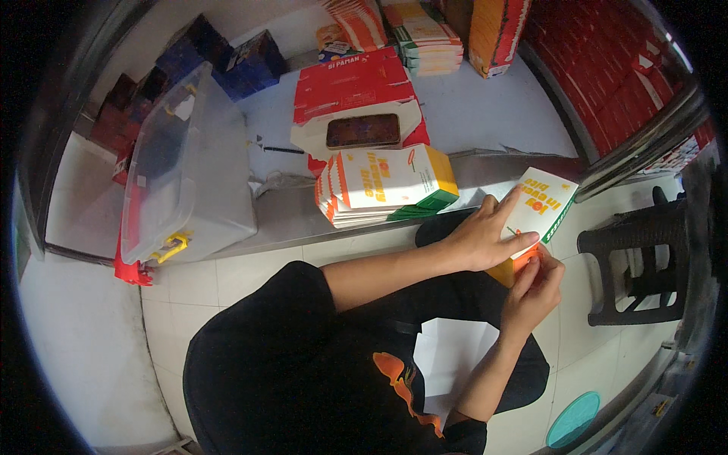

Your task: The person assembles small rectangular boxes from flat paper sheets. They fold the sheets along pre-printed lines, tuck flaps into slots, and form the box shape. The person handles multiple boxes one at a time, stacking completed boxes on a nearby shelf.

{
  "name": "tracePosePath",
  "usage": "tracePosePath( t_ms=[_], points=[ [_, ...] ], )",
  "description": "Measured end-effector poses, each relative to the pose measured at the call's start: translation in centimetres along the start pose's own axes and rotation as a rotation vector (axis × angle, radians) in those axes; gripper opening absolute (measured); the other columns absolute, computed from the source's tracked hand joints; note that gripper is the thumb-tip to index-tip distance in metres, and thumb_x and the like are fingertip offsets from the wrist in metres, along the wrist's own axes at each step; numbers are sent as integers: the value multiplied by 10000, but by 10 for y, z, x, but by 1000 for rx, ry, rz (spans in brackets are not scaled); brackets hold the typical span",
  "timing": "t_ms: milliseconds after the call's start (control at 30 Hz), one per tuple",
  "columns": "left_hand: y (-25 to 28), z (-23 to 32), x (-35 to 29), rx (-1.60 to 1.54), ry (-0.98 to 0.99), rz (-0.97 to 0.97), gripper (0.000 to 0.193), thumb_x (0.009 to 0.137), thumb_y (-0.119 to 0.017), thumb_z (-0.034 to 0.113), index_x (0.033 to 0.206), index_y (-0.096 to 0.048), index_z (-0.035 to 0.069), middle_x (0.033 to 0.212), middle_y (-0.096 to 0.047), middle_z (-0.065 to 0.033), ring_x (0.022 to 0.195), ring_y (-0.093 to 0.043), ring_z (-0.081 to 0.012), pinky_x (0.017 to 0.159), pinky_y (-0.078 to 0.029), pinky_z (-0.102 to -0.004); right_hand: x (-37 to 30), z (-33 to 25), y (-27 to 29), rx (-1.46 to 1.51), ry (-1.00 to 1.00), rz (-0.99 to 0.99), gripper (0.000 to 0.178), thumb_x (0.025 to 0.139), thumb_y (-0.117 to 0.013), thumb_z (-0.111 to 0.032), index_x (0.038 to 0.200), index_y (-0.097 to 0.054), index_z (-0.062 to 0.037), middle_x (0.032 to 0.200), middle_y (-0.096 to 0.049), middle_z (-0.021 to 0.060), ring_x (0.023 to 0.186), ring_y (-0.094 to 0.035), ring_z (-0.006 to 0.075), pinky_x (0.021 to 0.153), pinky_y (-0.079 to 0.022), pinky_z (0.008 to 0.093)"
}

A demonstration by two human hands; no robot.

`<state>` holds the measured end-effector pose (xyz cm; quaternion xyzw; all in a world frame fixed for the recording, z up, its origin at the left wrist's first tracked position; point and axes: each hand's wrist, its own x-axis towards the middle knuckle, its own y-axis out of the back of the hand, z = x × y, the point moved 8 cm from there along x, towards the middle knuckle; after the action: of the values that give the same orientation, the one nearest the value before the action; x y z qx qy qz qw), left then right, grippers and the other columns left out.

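Observation:
Over my right knee is a small white carton (544, 193) with yellow printing, a green side and an orange end, slanting up to the right. My left hand (485, 236) grips it across its near part, index finger along the edge and thumb on the printed face. My right hand (533, 294) pinches the orange end flap (525, 259) between thumb and fingers. On the table's front edge lies a stack of flattened matching cartons (387, 180), fanned out on the left. A white open paperboard piece (455, 353) rests on my lap, partly behind my right forearm.
Behind the stack, a phone (362, 131) lies on red-and-white paperboard (353, 83). A clear plastic bin (193, 174) with a yellow latch stands left; a pen (283, 149) lies nearby. More cartons (425, 42) are at the back. A dark stool (637, 262) and teal lid (574, 419) are right.

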<state>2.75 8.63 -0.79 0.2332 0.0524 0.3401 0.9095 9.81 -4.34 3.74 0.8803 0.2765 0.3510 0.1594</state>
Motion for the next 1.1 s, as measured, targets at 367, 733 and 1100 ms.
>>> tracePosePath(
  t_ms=[367, 733, 1100],
  points=[
    [-22, -16, 3, -61, -2, -83, 941, 930, -503, 631, 1522, -175, -22, 1323, -405, -391, 1300, -410, -515, 1079, -369, -498, 1, 16, 1, 179, -154, -142, 172, 925, -567, -54, 1036, -652, 46, 952, -693, 167, 860, -666, 222, 788, -512, 325],
    [-32, -6, 7, -136, -166, -158, 1250, 666, -774, 675, 1501, -187, -46, 1306, -417, -305, 1261, -445, -445, 1063, -389, -461, -3, 28, 15, 570, -605, -102, 306, 811, -701, -27, 1078, -550, -20, 938, -694, 101, 899, -623, 158, 810, -467, 259],
    [-76, -63, 33, -801, -163, -26, 1159, 819, -690, 583, 1492, -46, -106, 1410, -316, -335, 1346, -365, -430, 1104, -360, -428, 14, 60, 16, 124, -406, -351, 411, 1003, -545, -154, 1369, -443, 5, 1229, -629, 162, 1172, -542, 168, 1053, -357, 343]
  ],
)
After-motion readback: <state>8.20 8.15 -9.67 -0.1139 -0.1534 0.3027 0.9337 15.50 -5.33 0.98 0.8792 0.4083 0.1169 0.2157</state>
